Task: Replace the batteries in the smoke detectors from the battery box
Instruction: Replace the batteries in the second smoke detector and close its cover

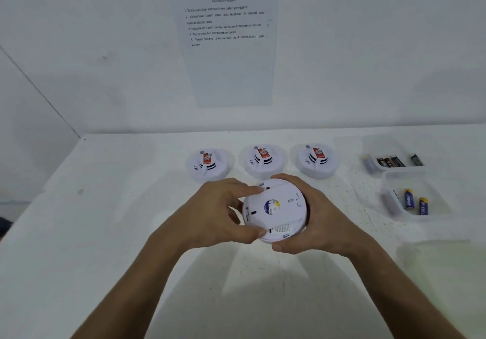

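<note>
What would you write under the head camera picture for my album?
Both hands, left and right, grip an upturned smoke detector above the table, three more detectors waiting behind.

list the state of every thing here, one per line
held smoke detector: back up, cover on, gripped by both hands
left hand: grips detector
right hand: grips detector
three smoke detectors: face up on table
far battery box: open, holds dark batteries
near battery box: open, two blue batteries

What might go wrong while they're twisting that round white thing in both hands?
The smoke detector is held above the table by the left hand and right hand; it might slip and drop. Two clear trays hold the dark batteries and the blue batteries, so old and new might get mixed.
</note>
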Demonstrator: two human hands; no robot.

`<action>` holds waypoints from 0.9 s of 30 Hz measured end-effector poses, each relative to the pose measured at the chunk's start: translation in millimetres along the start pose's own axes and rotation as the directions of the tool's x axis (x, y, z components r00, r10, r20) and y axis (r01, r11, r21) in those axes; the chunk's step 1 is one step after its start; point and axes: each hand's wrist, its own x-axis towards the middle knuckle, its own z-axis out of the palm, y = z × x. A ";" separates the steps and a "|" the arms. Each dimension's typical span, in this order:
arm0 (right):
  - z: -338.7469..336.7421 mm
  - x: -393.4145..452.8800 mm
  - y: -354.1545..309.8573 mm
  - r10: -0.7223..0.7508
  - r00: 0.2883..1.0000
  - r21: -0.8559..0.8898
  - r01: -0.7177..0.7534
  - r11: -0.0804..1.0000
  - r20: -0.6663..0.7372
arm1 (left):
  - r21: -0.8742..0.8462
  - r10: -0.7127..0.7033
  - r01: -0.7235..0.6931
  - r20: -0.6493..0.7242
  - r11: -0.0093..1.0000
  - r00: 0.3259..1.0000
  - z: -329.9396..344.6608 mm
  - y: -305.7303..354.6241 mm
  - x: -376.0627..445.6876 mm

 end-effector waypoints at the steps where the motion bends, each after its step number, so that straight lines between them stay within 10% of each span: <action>1: -1.3 1.6 0.4 0.003 1.000 -0.003 -0.003 1.000 0.009 | 0.002 0.008 -0.008 0.003 1.000 1.000 -0.5 -1.3 1.7; 10: -4.8 7.9 0.7 -0.003 0.998 0.031 0.001 1.000 0.058 | -0.181 0.046 -0.051 -0.032 0.982 0.998 -2.3 -12.7 4.2; 19: -11.3 10.9 -6.6 0.023 0.994 -0.310 0.012 0.951 0.108 | -0.589 0.105 -0.202 -0.195 0.782 0.975 0.6 -15.8 -12.1; 27: -4.1 11.0 -1.0 -0.037 0.991 0.248 0.004 0.969 0.127 | -0.211 -0.012 -0.001 -0.059 0.977 0.998 13.6 -18.8 -22.4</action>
